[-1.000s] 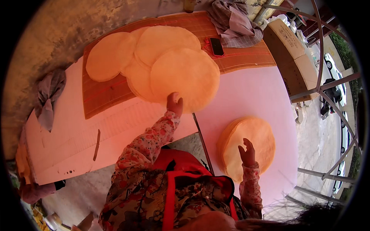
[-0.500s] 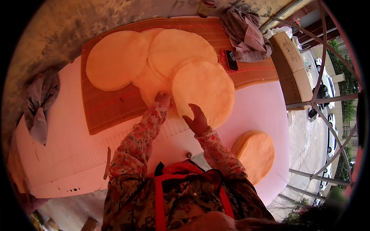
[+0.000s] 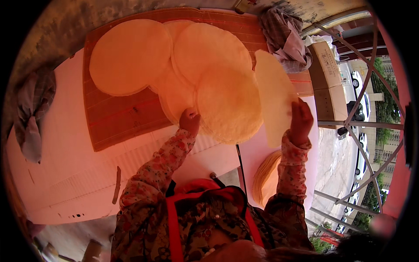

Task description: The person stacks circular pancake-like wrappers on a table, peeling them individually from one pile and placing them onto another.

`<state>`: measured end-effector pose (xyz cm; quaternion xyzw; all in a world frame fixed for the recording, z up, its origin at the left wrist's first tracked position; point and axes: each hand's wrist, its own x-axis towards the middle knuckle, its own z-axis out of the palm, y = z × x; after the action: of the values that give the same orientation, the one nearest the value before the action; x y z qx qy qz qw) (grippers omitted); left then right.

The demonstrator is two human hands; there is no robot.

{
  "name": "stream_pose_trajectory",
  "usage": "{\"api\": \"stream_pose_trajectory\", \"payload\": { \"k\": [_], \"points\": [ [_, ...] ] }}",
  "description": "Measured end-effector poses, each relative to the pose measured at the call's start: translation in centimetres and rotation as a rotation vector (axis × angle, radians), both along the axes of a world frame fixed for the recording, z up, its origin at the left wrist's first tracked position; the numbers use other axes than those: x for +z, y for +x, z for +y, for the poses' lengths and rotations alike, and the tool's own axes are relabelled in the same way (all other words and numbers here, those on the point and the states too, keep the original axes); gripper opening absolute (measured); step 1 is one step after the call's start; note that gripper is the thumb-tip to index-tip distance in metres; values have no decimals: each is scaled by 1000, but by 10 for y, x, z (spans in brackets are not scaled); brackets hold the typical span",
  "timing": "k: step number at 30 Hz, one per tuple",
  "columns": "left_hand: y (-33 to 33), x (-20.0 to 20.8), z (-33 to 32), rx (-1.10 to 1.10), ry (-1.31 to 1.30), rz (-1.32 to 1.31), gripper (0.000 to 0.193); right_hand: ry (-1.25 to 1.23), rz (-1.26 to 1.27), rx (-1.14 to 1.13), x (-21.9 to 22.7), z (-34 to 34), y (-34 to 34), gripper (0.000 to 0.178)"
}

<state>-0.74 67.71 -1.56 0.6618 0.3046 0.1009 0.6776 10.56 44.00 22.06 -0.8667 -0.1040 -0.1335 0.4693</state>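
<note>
Clock read from my chest, 12 straight ahead. Nearest, at 2 o'clock: stack of round pale sheets (image 3: 267, 179), partly covered by my right sleeve, on the white tabletop (image 3: 78, 174). My left hand (image 3: 190, 121), just left of 12, has fingers curled at the near-left edge of the front pile (image 3: 229, 105); cannot tell whether it pinches a sheet there. My right hand (image 3: 301, 122), between 1 and 2, grasps the right edge of a lifted sheet (image 3: 271, 96). Change: half a second ago this hand was spread over the front pile with nothing raised; now one sheet stands steeply tilted in the air, off to the pile's right. Inference: that round has been parted from the pile, and the rest lie flat, apparently undisturbed. Beyond, on the brown mat (image 3: 115, 124): a far pile (image 3: 211, 50) at 12, overlapped by the front one, and a left pile (image 3: 131, 56) at 11. Farther, at 1, a crumpled checked cloth (image 3: 286, 39); just right of it, a cardboard box (image 3: 325, 78).
</note>
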Motion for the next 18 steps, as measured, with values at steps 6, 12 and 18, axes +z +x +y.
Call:
{"api": "stream_pose_trajectory", "payload": {
  "k": [6, 12, 18],
  "points": [
    [26, -29, 18, 9, 85, -33, 11, -286, -180, 274, -54, 39, -10, 12],
    [42, 12, 28, 58, -413, 143, 16, -187, -62, 269, -217, 91, -38, 13],
    [43, -6, 40, -311, -511, 197, 16, -68, -71, 201, -209, 123, -34, 6]
  ]
}}
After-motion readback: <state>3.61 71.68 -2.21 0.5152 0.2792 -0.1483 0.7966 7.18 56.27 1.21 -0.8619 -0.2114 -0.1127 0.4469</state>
